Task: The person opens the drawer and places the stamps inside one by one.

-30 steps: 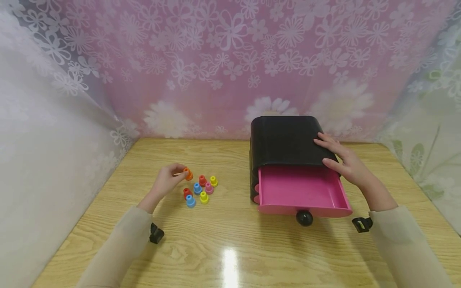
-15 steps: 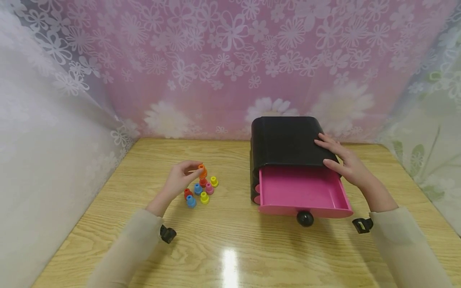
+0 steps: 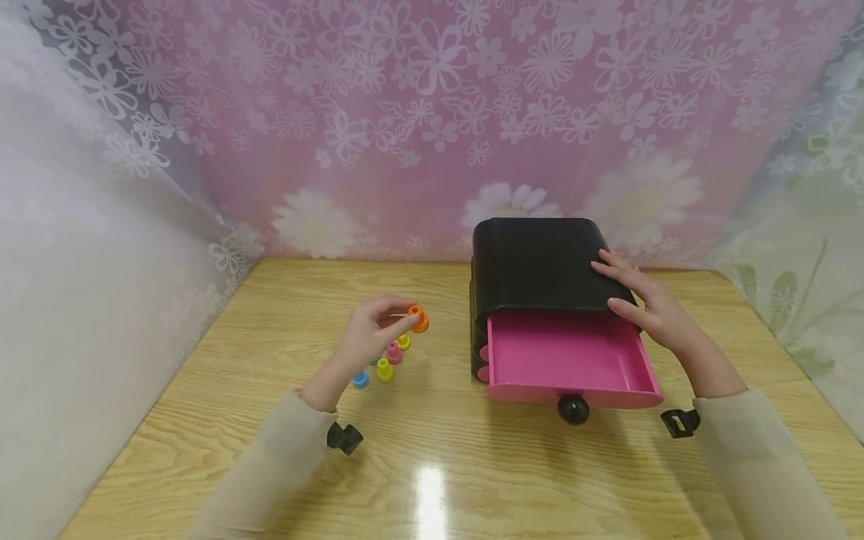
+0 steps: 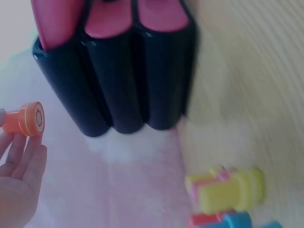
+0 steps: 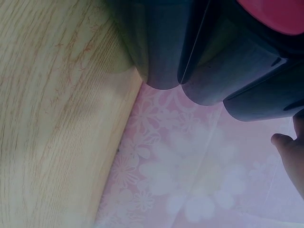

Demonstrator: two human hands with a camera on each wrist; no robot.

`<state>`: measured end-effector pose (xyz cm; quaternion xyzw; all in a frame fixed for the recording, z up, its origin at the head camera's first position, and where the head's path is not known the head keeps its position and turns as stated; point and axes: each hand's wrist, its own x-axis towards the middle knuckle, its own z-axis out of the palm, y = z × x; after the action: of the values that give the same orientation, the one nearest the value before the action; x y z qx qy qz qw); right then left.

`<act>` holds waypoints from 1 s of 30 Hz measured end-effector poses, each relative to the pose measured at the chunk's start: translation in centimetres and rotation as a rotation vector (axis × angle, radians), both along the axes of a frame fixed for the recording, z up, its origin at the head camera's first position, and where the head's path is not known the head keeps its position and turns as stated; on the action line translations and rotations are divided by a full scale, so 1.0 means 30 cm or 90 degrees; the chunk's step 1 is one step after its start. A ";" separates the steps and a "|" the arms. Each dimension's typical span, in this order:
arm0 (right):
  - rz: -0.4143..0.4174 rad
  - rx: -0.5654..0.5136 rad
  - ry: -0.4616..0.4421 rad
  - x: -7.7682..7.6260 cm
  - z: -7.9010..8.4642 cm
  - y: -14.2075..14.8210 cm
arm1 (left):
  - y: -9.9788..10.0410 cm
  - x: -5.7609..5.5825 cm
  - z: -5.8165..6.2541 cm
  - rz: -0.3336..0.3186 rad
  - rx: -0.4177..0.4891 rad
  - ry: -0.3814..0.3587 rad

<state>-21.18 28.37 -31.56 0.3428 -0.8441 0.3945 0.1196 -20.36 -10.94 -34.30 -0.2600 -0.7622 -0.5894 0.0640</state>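
My left hand [image 3: 371, 334] pinches an orange toy stamp [image 3: 419, 319] between thumb and fingertips, held above the table. In the left wrist view the orange stamp [image 4: 32, 118] shows its round patterned face. Below and beside that hand stand several small stamps, among them a yellow stamp [image 3: 385, 370], a pink stamp [image 3: 394, 352] and a blue stamp [image 3: 361, 379]; the hand hides others. On the right is a black drawer box [image 3: 540, 262] with its pink top drawer [image 3: 567, 360] pulled out. My right hand [image 3: 651, 304] rests on the box's right top edge, fingers spread.
The wooden table [image 3: 432, 450] carries everything. A black round knob [image 3: 573, 409] sticks out from the drawer front. Lower pink drawers [image 4: 164, 14] sit in the box. A flowered pink cloth [image 3: 378, 150] hangs behind the table.
My left hand has carried the orange stamp rightward, past the other stamps and closer to the drawer box. The right hand has stayed on the box.
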 end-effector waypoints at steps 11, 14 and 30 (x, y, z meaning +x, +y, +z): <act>0.001 -0.001 -0.002 0.026 0.026 -0.022 | 0.114 0.088 0.119 -0.041 0.030 -0.016; 0.002 -0.002 0.004 0.029 0.030 -0.024 | 0.140 0.091 0.128 -0.046 0.034 -0.021; 0.004 -0.005 0.014 0.022 0.023 -0.022 | 0.272 0.069 0.108 -0.103 0.021 -0.002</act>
<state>-20.52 27.71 -30.85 0.3494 -0.8402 0.3941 0.1290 -18.30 -2.79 -31.05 -0.3190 -0.7287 -0.6057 0.0190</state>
